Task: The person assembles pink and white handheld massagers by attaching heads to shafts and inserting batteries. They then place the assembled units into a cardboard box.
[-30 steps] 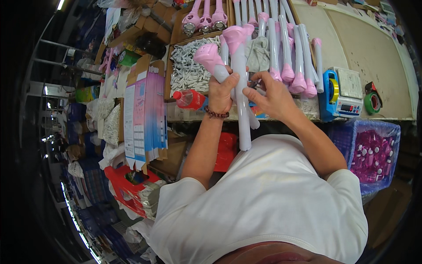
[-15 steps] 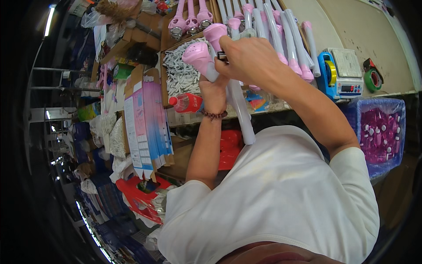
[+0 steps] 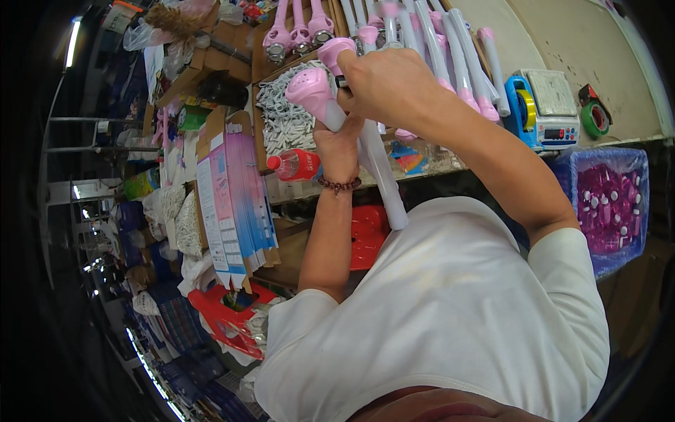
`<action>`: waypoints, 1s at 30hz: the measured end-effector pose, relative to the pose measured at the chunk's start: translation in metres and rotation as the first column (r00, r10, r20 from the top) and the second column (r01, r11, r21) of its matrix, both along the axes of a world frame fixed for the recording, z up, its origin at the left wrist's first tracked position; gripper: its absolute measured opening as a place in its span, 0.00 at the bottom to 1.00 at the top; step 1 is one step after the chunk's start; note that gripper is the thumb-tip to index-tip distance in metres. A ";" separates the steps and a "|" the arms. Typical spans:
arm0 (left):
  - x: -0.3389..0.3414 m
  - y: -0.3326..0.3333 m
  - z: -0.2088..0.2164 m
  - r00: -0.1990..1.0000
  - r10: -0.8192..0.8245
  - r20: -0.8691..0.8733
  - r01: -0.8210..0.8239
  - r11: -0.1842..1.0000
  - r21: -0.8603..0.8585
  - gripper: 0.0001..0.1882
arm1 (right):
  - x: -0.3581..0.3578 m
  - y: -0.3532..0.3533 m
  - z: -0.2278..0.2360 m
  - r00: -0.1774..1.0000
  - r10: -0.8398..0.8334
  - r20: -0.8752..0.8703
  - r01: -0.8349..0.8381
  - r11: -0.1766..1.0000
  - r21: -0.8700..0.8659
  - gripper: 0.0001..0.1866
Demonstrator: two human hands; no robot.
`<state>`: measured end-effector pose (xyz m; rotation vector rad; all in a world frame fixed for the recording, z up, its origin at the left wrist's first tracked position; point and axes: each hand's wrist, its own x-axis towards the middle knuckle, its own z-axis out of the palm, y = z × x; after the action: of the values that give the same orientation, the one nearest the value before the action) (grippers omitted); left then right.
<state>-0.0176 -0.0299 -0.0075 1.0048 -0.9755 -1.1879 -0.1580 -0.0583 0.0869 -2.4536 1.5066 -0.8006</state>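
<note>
My left hand (image 3: 337, 149) is wrapped around the pale neck of a tool with a pink perforated head (image 3: 309, 91). A translucent white tube (image 3: 383, 172) slants from beside this hand down to my shirt; I cannot tell whether it belongs to the same piece. My right hand (image 3: 390, 84) is closed just above the left, with a small black object (image 3: 342, 82) poking out at its fingertips. A pink cup-shaped head (image 3: 336, 53) shows beyond the right fingers, its lower part hidden. An open box of small white plastic parts (image 3: 287, 105) lies behind the left hand.
Several pink-ended white tubes (image 3: 464, 60) lie at the back. A blue tape dispenser (image 3: 520, 109), digital scale (image 3: 555, 105) and green tape roll (image 3: 595, 119) stand right, above a blue crate (image 3: 573, 211) of purple bottles. Left are a red-labelled bottle (image 3: 295, 164) and printed cartons (image 3: 228, 197).
The view has shifted slightly, and most of the scene appears a little further left. Both hands keep nearly the same grip, and the right fingers have turned slightly.
</note>
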 end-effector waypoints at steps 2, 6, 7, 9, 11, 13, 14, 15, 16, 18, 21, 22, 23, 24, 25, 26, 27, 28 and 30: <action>0.002 -0.001 -0.005 1.000 0.000 -0.009 0.000 1.000 -0.019 0.14 | 0.003 0.006 -0.004 0.997 0.047 -0.058 -0.045 0.998 0.049 0.13; 0.003 -0.001 -0.004 0.999 -0.011 0.031 0.010 1.000 0.010 0.13 | -0.002 -0.001 0.000 1.000 -0.018 -0.008 0.018 0.999 -0.031 0.12; 0.005 -0.002 -0.008 0.998 -0.016 0.054 0.016 1.000 0.000 0.13 | -0.001 0.000 -0.001 1.000 -0.007 -0.015 0.006 0.999 -0.051 0.11; 0.008 -0.003 -0.013 0.996 -0.016 0.086 0.017 1.000 -0.014 0.13 | 0.003 0.002 -0.006 0.999 0.015 -0.032 -0.018 0.996 -0.093 0.11; 0.009 -0.004 -0.015 0.995 -0.006 0.104 0.009 1.000 -0.024 0.13 | 0.005 0.004 -0.008 0.996 0.053 -0.077 -0.054 0.998 -0.017 0.10; 0.011 -0.002 -0.015 0.993 -0.017 0.120 0.019 1.000 -0.015 0.13 | 0.003 0.004 -0.003 0.996 0.057 -0.067 -0.057 0.998 0.006 0.10; 0.012 -0.002 -0.015 0.991 -0.023 0.129 0.024 1.000 -0.010 0.13 | -0.003 0.000 0.004 0.998 0.042 -0.035 -0.042 0.999 -0.008 0.09; 0.012 -0.001 -0.015 0.994 -0.021 0.108 0.023 1.000 -0.014 0.13 | -0.006 -0.001 0.007 1.000 0.025 -0.003 -0.025 1.000 -0.018 0.09; 0.010 -0.001 -0.014 0.996 -0.020 0.086 0.022 1.000 -0.018 0.13 | -0.004 0.001 0.004 0.998 0.060 -0.032 -0.060 0.998 -0.022 0.09; 0.005 0.001 -0.008 0.999 -0.015 0.053 0.015 1.000 -0.009 0.12 | 0.002 0.009 -0.004 0.987 0.128 -0.095 -0.131 0.991 -0.028 0.09; 0.002 0.004 -0.001 0.999 -0.016 0.047 0.015 1.000 0.021 0.11 | -0.005 -0.002 0.002 0.999 -0.009 -0.049 0.007 0.999 -0.048 0.16; 0.005 0.002 -0.004 0.997 -0.027 0.066 0.025 0.999 0.024 0.11 | -0.004 0.001 0.002 0.998 0.018 -0.063 -0.021 0.999 -0.040 0.14; 0.007 0.002 -0.007 0.996 -0.037 0.085 0.035 0.999 0.028 0.12 | -0.003 0.005 0.001 0.996 0.046 -0.077 -0.048 0.998 -0.031 0.12; 0.005 0.002 -0.005 0.997 -0.023 0.070 0.021 1.000 0.022 0.11 | -0.003 0.007 0.001 0.993 0.074 -0.093 -0.076 0.997 -0.022 0.09; 0.003 0.004 -0.002 0.998 -0.008 0.055 0.007 1.000 0.017 0.11 | -0.004 0.006 0.001 0.995 0.063 -0.081 -0.066 0.997 -0.031 0.09; 0.001 0.004 -0.001 0.999 0.007 0.041 -0.008 1.000 0.013 0.11 | -0.006 0.002 0.001 0.996 0.053 -0.068 -0.056 0.998 -0.040 0.10; 0.004 0.003 -0.004 0.997 -0.011 0.073 0.010 1.000 0.019 0.11 | -0.007 0.000 0.002 0.998 0.043 -0.053 -0.046 0.998 -0.051 0.10; 0.008 0.002 -0.009 0.994 -0.029 0.105 0.026 0.999 0.027 0.12 | -0.008 -0.001 0.003 0.999 0.034 -0.037 -0.036 0.997 -0.061 0.10; 0.011 0.000 -0.010 0.993 -0.041 0.107 0.035 0.998 0.054 0.13 | -0.011 0.002 0.005 0.995 0.058 -0.077 -0.064 0.995 -0.074 0.10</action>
<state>-0.0063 -0.0297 -0.0178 1.1052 -1.0571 -1.2054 -0.1686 -0.0566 0.0924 -2.5986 1.4433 -0.7779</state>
